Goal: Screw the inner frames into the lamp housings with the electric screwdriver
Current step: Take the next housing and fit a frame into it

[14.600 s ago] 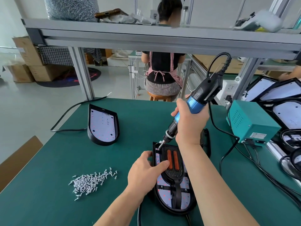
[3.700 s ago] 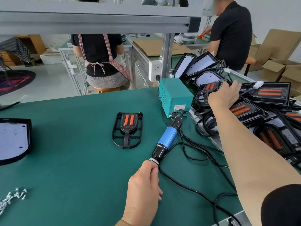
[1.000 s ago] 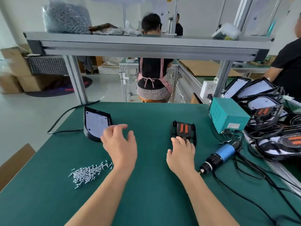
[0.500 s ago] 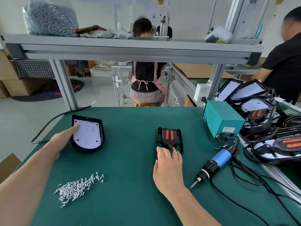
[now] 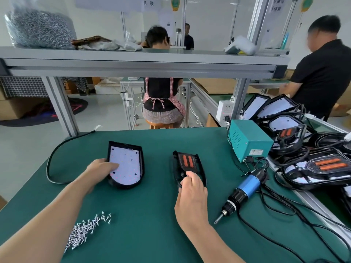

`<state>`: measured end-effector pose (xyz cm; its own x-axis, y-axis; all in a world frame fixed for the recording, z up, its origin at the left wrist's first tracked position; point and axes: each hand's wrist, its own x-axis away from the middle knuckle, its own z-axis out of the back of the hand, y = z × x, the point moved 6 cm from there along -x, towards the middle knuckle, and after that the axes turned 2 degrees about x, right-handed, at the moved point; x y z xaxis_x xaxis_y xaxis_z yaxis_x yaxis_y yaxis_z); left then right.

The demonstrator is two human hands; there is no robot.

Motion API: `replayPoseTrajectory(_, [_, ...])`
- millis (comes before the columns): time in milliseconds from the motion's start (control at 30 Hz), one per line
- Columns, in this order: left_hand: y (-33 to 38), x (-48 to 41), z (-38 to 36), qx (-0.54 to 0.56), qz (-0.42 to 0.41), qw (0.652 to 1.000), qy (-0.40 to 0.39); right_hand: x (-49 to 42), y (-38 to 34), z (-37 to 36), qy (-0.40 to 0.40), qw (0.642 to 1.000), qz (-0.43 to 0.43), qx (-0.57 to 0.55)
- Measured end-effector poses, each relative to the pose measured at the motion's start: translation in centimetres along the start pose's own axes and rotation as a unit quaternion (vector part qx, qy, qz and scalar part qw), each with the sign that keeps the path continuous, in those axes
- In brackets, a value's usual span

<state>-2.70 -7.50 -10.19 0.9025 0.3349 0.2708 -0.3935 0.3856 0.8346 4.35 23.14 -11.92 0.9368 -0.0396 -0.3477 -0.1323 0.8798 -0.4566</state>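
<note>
**One hand on each part, screwdriver lying on the mat**

On my feed, the left hand (image 5: 100,170) grips the lamp housing (image 5: 131,175) by its left edge, with the thumb laid across the white LED board. The housing's near end looks slightly raised off the table, though I cannot be sure. The right hand (image 5: 191,195) is curled onto the near end of the inner frame (image 5: 187,162), thumb on top and fingers bent around the black plastic. The frame's two orange strips face up. The housing and the frame sit side by side, apart from each other, with the housing to the left.

Just right of the right hand, the electric screwdriver (image 5: 245,188) lies on the green table (image 5: 152,221). Neither hand touches it, and its bit points toward me. Its cord runs back toward the teal power box (image 5: 248,141) at the table's far right. Near my left forearm lies a loose pile of screws (image 5: 85,228). A black cable (image 5: 49,158) loops from the housing's far side over the table's left part. Past the right edge, more lamp housings (image 5: 313,168) are heaped together, some with frames already seated.
</note>
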Motion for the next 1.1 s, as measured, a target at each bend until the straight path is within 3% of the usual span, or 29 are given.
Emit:
replayPoseTrajectory(167, [3.9,3.0,-6.7,0.024,-0.05,0.997,-0.056,0.3,0.3,2.2,0.135,0.983,-0.024,-0.122])
replayPoseTrajectory(333, [4.9,5.1,-11.9,0.042,-0.075,0.994,-0.065,0.8,-0.7,3.3,0.237,0.95,0.067,-0.192])
replayPoseTrajectory(833, [2.7,10.7,-16.1,0.203,-0.096,0.973,0.041,0.9,-0.9,3.5,0.214,0.944,0.155,-0.197])
replayPoseTrajectory(1100, [2.6,10.3,-15.1,0.295,-0.092,0.95,0.052,2.1,-2.3,4.1,0.18,0.956,0.215,-0.087])
